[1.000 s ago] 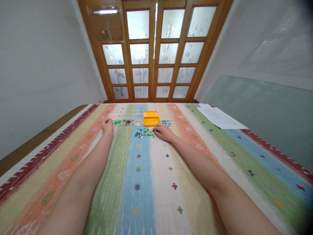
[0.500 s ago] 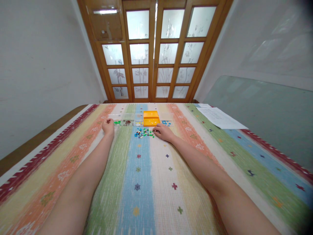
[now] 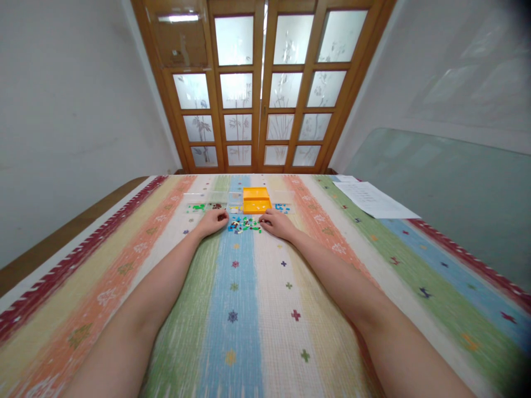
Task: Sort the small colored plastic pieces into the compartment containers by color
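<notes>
Stripes and bright specks

The bench cloth runs in long stripes of dark red, cream, yellow, orange, green and pale blue, dotted with small crosses and flower motifs in red, blue, green and purple. The small pieces mix blue, green, white and red. The tray is solid orange-yellow. The clear trays beside it show green, dark red and blue contents. The paper sheet is white, and the doors are honey-brown wood with frosted panes bearing plant motifs.

two hands, one orange tray, one paper
</notes>
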`<action>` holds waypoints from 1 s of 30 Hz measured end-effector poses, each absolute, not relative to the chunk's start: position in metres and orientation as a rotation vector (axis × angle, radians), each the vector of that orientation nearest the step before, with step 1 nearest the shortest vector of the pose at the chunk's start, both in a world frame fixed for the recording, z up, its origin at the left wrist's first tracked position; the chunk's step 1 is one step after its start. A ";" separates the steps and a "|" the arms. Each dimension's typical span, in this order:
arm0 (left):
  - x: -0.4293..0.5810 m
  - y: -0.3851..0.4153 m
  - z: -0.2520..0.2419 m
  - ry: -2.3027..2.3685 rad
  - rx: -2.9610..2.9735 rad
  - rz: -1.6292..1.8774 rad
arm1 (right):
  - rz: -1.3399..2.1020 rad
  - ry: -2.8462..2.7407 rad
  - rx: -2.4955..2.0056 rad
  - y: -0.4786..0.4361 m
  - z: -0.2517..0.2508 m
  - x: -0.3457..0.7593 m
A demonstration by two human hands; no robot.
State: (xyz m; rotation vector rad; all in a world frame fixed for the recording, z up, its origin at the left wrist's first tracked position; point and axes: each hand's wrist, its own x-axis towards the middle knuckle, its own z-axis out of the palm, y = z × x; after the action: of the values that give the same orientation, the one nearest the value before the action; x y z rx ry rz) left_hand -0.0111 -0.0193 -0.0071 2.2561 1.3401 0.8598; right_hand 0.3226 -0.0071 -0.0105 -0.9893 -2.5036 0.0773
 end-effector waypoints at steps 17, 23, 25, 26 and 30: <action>-0.015 -0.019 0.003 1.058 2.116 0.581 | 0.086 -2.502 -1.005 -0.007 -0.011 0.322; -0.015 -0.019 0.003 1.034 2.095 0.600 | 0.074 -2.500 -1.006 -0.004 -0.014 0.322; -0.016 -0.018 0.002 1.022 2.091 0.599 | 0.067 -2.501 -1.005 -0.004 -0.014 0.323; -0.017 -0.017 0.001 1.014 2.090 0.595 | 0.064 -2.501 -1.002 -0.004 -0.014 0.323; -0.016 -0.017 -0.002 1.028 2.084 0.603 | 0.060 -2.501 -0.997 -0.005 -0.013 0.323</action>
State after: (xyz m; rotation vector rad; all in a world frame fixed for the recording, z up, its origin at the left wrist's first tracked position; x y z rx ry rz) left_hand -0.0157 -0.0174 -0.0024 2.0836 1.0283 0.6035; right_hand 0.3228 -0.0049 -0.0132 -0.9975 -2.5014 0.0597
